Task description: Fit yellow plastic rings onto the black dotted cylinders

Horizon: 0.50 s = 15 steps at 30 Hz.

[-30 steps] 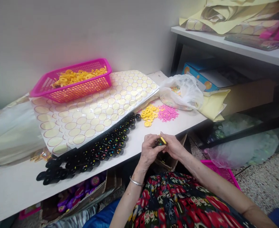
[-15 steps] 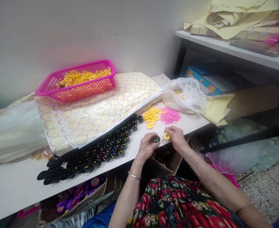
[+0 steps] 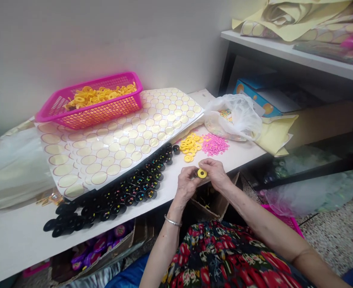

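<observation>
My left hand [image 3: 187, 183] is closed around a small black cup [image 3: 197, 173], mostly hidden by fingers and ring. Between the fingertips of my right hand [image 3: 216, 174] is a yellow ring [image 3: 202, 177] with a tab, held at the cup's mouth. Whether it is seated there I cannot tell. Just beyond my hands lie a pile of yellow rings [image 3: 191, 145] and a heap of pink beads [image 3: 215, 145]. To the left stand rows of black cups [image 3: 140, 196], many with coloured bits inside. A single black cup [image 3: 176, 149] stands by the yellow pile.
A pink basket [image 3: 104, 113] of yellow rings rests on sheets of round stickers [image 3: 122, 152]. A plastic bag [image 3: 239, 120] sits at the back right, beside a yellow packet [image 3: 274, 136]. Below the table edge are a box of purple items [image 3: 98, 246] and another cardboard box [image 3: 211, 200].
My right hand has moved left, bringing the yellow ring from beside the black cup to its mouth. My left hand stays almost in place. The view has shifted slightly.
</observation>
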### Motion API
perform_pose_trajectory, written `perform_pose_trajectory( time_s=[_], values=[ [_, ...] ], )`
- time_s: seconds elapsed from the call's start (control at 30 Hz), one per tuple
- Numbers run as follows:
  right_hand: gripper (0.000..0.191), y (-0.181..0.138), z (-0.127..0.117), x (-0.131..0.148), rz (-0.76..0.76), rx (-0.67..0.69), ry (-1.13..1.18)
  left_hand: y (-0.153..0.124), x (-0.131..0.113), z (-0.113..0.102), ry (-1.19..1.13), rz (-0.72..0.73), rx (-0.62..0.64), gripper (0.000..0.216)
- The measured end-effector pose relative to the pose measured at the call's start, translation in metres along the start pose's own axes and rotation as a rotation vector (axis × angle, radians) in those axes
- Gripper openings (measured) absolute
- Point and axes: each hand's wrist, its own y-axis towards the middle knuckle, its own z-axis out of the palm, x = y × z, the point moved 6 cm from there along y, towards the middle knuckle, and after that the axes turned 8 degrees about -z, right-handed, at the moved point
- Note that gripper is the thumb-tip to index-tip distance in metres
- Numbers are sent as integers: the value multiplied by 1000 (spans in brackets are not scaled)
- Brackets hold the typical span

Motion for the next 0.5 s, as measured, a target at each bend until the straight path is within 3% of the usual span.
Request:
perform_pose_trajectory(
  time_s=[0.1,0.3,0.5],
  values=[
    [19,3,-3,2,-86,-36,-215,2,4,-2,-15,-36,-13,31],
    [17,28,-40,23,-435,-133,-763,6,10,-7,-35,-56,12,33],
    [17,46,-52,18,-466,-16,-1081,5,7,-4,-20,-18,-10,32]
  ],
)
